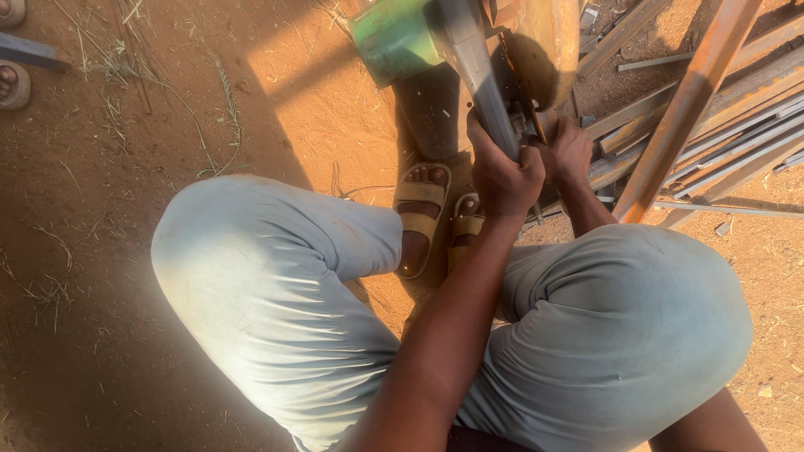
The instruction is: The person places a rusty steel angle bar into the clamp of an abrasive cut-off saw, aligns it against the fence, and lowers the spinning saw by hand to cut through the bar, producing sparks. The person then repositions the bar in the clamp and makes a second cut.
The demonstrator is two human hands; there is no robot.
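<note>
Your left hand (502, 176) is closed around a grey metal bar (477, 67) that runs up toward the top edge, where its far end is cut off. Your right hand (569, 151) sits just beside it, fingers curled toward the same bar; what it grips is hidden behind the left hand, so I cannot tell whether it holds anything. A green machine (394, 38) sits at the top, cut off by the frame, touching the bar; its shape is hard to make out. A round tan guard (544, 42) beside it is also partly out of view.

Count: two knees in pale trousers (268, 285), two sandals (419, 213) on red dirt ground (84, 251). A pile of rusty steel strips (703, 109) lies right of your hands; too overlapped to count. Another person's foot (12, 84) shows at the left edge, cropped.
</note>
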